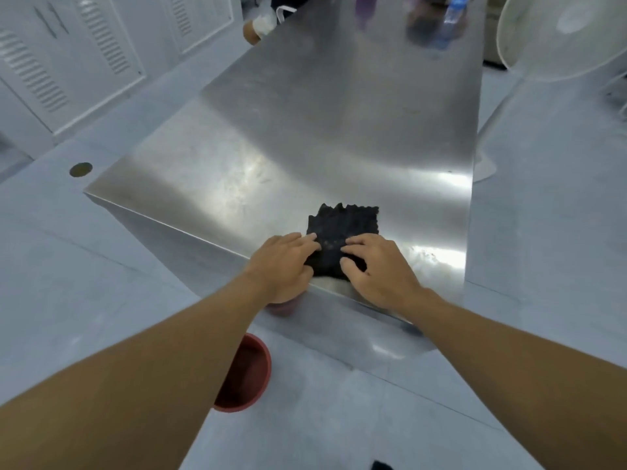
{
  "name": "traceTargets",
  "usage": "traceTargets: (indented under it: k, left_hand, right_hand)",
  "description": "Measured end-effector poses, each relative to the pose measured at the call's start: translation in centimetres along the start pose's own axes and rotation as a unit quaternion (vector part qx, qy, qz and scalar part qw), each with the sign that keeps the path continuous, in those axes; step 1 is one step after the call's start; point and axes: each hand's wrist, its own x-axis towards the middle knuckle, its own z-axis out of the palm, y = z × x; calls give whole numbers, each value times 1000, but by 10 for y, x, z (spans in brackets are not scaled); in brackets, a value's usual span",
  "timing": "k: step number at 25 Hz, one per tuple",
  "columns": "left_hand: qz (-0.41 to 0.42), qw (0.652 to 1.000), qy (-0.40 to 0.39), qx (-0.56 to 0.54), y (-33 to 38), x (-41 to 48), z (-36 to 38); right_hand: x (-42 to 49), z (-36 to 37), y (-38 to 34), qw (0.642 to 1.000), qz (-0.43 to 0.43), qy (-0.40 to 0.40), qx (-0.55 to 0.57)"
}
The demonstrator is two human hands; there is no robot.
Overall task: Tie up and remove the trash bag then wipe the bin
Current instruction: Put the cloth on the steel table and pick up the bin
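Both hands, left (283, 262) and right (376, 269), pressed spread fingers flat on the black cloth (342, 232) at lower centre, gripping nothing; it could slide off the steel table (305, 130) edge.

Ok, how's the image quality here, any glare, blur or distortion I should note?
Head view: bright glare patches on the steel table, strongest right of the black cloth; far end is blurred, the bottle and fan soft; wide-angle bending curves the table edges and stretches the forearms; both hands on the cloth are reasonably sharp; the red bin below is partly hidden by the left arm.
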Motion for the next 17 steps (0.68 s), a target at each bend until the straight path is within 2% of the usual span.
traceTargets:
  k: [3,6,11,14,17]
  left_hand:
    - [-31,997,57,-29,-13,-20,0]
    - [-91,990,81,-71,-37,-57,7]
    - [-194,963,145,-120,-70,-123,47]
    - [-268,946,120,-141,-92,-146,99]
    - [-355,913,82,-182,-119,-157,172]
  right_hand:
    - [7,3,-27,999,-32,10,12]
    - [9,25,-66,996,-90,4,5]
    - [-2,95,-114,990,-142,-10,12]
    - [-12,160,-111,989,-134,-54,16]
    - [-22,238,-85,989,-98,-104,34]
